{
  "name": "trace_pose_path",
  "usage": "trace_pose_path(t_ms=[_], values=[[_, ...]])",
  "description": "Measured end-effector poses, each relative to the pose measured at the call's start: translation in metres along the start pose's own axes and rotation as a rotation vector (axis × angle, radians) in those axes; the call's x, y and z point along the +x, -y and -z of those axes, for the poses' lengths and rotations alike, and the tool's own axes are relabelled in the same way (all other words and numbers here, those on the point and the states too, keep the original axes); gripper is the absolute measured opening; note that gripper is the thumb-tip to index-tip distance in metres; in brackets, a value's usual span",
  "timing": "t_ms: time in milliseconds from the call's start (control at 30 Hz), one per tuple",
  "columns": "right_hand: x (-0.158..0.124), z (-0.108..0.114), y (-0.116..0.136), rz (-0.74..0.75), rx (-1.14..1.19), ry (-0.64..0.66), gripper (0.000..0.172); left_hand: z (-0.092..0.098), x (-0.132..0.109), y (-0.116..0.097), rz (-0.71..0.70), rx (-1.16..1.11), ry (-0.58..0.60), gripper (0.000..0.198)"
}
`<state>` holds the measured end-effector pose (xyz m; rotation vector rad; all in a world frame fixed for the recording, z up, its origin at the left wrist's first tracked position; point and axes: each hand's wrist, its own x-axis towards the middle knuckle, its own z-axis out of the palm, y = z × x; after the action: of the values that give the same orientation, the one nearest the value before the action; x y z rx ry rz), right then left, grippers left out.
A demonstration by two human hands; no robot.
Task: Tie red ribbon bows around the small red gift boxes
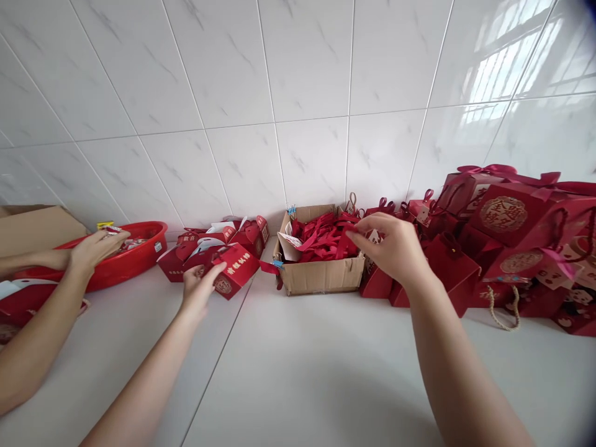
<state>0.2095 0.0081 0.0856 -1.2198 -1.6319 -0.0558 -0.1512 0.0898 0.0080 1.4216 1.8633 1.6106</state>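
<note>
My left hand (198, 285) is closed on a small red gift box (237, 268) with gold lettering, tilted just above the table. Over the right side of an open cardboard box (323, 277), my right hand (391, 242) pinches a red ribbon (350, 239). Many loose red ribbons (321, 236) fill that cardboard box, and a white card (289, 246) leans inside its left wall. Close behind my left hand stand several more red gift boxes (186, 251), some with their white inner flaps showing.
At the left, a co-worker's hands (95, 251) reach over a red basin (125, 268) of small wrapped pieces. A larger cardboard carton (40, 228) stands behind it. Finished-looking red boxes with bows (507, 214) are stacked at the right. A tiled wall (307, 74) borders the white table (298, 372).
</note>
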Motion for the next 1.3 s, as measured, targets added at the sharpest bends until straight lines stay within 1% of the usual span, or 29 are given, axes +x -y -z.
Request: trace_pose_path(t_ms=[67, 100, 133, 200, 233, 300, 367, 433, 467, 533, 633, 700, 800, 867, 933, 1000, 1033, 1100, 1167, 1233, 1267, 1300], values=[[0.0, 0.009, 0.001, -0.014, 0.042, -0.131, 0.015, 0.009, -0.011, -0.011, -0.005, -0.134, 0.073, 0.039], [-0.001, 0.013, 0.001, -0.017, 0.051, -0.18, 0.016, 0.012, -0.019, -0.017, -0.025, -0.193, 0.088, 0.039], [-0.001, 0.017, 0.002, -0.02, 0.055, -0.215, 0.017, 0.015, -0.028, -0.025, -0.057, -0.246, 0.081, 0.044], [-0.003, 0.026, 0.004, -0.039, 0.067, -0.262, 0.019, 0.02, -0.049, -0.044, -0.153, -0.322, 0.067, 0.064], [-0.004, 0.03, 0.006, -0.054, 0.092, -0.278, 0.02, 0.023, -0.059, -0.056, -0.235, -0.354, 0.073, 0.074], [-0.007, 0.038, 0.011, -0.088, 0.179, -0.305, 0.025, 0.029, -0.08, -0.078, -0.567, -0.388, 0.07, 0.082], [-0.01, 0.044, 0.016, -0.117, 0.286, -0.332, 0.03, 0.031, -0.097, -0.097, -0.873, -0.35, 0.035, 0.087], [-0.011, 0.049, 0.02, -0.116, 0.376, -0.396, 0.033, 0.027, -0.11, -0.105, -1.045, -0.284, 0.047, 0.086], [-0.012, 0.051, 0.021, -0.102, 0.414, -0.445, 0.035, 0.023, -0.116, -0.104, -1.109, -0.255, 0.078, 0.087], [-0.011, 0.054, 0.021, -0.065, 0.483, -0.548, 0.04, 0.009, -0.124, -0.096, -1.133, -0.188, 0.169, 0.087], [-0.01, 0.059, 0.019, -0.05, 0.584, -0.646, 0.046, -0.014, -0.136, -0.074, -0.971, -0.084, 0.365, 0.085], [-0.011, 0.063, 0.018, -0.045, 0.641, -0.682, 0.045, -0.026, -0.141, -0.056, -0.887, -0.061, 0.514, 0.082], [-0.013, 0.069, 0.018, -0.014, 0.655, -0.739, 0.042, -0.038, -0.145, -0.034, -0.868, -0.062, 0.794, 0.081], [-0.015, 0.07, 0.018, -0.014, 0.63, -0.749, 0.039, -0.043, -0.147, -0.023, -0.826, -0.102, 0.957, 0.083], [-0.015, 0.069, 0.017, -0.034, 0.618, -0.686, 0.04, -0.046, -0.148, -0.017, -0.73, -0.183, 1.057, 0.089], [-0.016, 0.067, 0.018, -0.056, 0.639, -0.539, 0.041, -0.048, -0.15, -0.014, -0.617, -0.258, 1.106, 0.093], [-0.017, 0.066, 0.019, -0.072, 0.666, -0.431, 0.041, -0.049, -0.151, -0.013, -0.566, -0.283, 1.128, 0.094], [-0.02, 0.066, 0.023, -0.119, 0.732, -0.164, 0.037, -0.05, -0.154, -0.011, -0.49, -0.321, 1.16, 0.094], [-0.024, 0.065, 0.03, -0.148, 0.792, 0.148, 0.031, -0.051, -0.156, -0.008, -0.46, -0.344, 1.16, 0.093], [-0.029, 0.061, 0.039, -0.094, 0.781, 0.488, 0.026, -0.05, -0.156, -0.006, -0.501, -0.333, 1.101, 0.09], [-0.031, 0.058, 0.043, -0.027, 0.722, 0.652, 0.025, -0.048, -0.156, -0.005, -0.556, -0.305, 1.063, 0.088], [-0.033, 0.054, 0.047, 0.049, 0.621, 0.788, 0.024, -0.046, -0.155, -0.006, -0.631, -0.268, 1.03, 0.087]])
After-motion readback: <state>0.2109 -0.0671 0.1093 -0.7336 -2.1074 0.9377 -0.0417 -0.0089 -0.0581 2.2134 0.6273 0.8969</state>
